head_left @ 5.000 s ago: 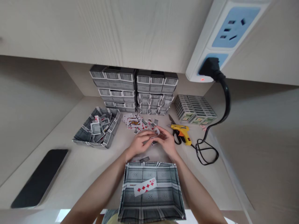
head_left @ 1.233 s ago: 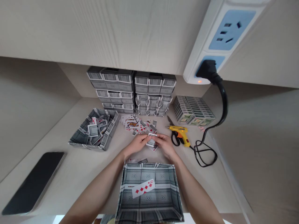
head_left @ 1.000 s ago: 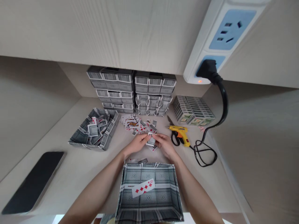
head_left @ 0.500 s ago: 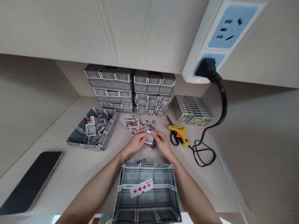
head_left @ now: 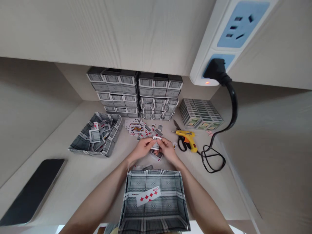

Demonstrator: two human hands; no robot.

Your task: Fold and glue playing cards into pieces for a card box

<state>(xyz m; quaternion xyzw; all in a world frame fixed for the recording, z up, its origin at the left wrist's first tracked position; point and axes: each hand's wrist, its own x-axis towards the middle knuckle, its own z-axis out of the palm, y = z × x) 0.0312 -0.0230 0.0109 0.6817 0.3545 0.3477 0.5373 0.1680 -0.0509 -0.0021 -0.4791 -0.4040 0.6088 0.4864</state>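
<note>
**Held Card [head_left: 155, 147]: Position and Orientation**

The left hand [head_left: 143, 149] and right hand [head_left: 168, 151] pinch the card between thumbs and fingers. The card lies within this grip; its visible long axis points away from the body, far end leaning slightly right. Both hands are equally near, one per side. Loose cards [head_left: 157, 157] lie just below the grip. The yellow glue gun [head_left: 189, 137] lies to its right; an open box [head_left: 153, 172] stands nearer the body.
</note>
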